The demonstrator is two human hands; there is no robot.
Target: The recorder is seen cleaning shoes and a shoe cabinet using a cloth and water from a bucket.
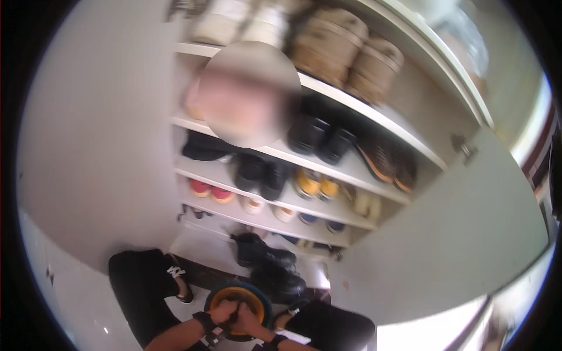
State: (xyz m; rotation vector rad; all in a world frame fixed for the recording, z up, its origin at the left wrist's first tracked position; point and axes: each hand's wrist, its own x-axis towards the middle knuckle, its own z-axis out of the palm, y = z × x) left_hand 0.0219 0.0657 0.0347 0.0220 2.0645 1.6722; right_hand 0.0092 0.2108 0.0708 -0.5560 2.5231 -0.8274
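Observation:
Between my knees on the floor stands a round basin [267, 302] with a blue rim and a yellow-orange inside. My left hand [224, 312] and my right hand [246, 319] are close together over it, fingers bent around something dark, perhaps a wet cloth; the picture is too blurred to tell what it is. Both wrists wear black bands. Just beyond the basin, several black shoes [268, 263] lie in a heap at the foot of an open shoe cabinet.
White cabinet shelves [369, 109] hold many pairs, among them beige shoes [329, 48], yellow shoes [308, 183] and red shoes [200, 188]. An open cabinet door [439, 245] stands at the right, a pale panel [96, 131] at the left. A blurred disc covers part of the upper shelves.

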